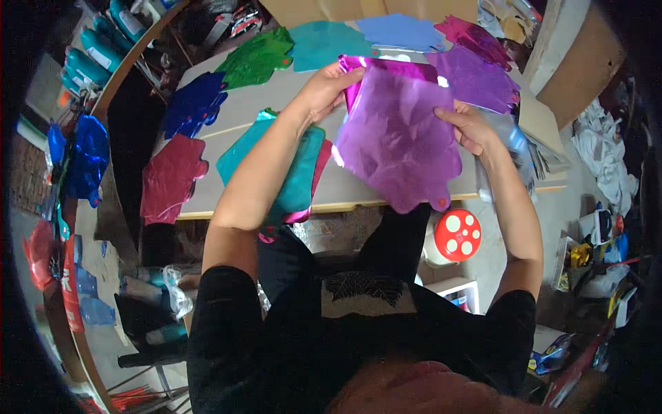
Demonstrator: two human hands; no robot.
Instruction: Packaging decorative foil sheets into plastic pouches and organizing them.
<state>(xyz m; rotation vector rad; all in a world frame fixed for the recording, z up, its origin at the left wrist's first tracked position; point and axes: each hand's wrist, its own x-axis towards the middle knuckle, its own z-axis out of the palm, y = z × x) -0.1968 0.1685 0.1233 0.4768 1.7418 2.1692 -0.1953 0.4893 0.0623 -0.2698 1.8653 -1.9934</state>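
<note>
Over the pale worktable (358, 190) I see both hands — left hand (324, 88), right hand (471, 127) — pinched shut on a crinkled purple foil balloon (396, 141).

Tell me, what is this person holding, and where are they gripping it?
A flat purple foil balloon. The left hand grips its upper left corner, and the right hand holds its right edge.

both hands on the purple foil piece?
Yes: the left hand grips the top edge of the purple foil piece and the right hand holds its right edge, above the table.
</note>
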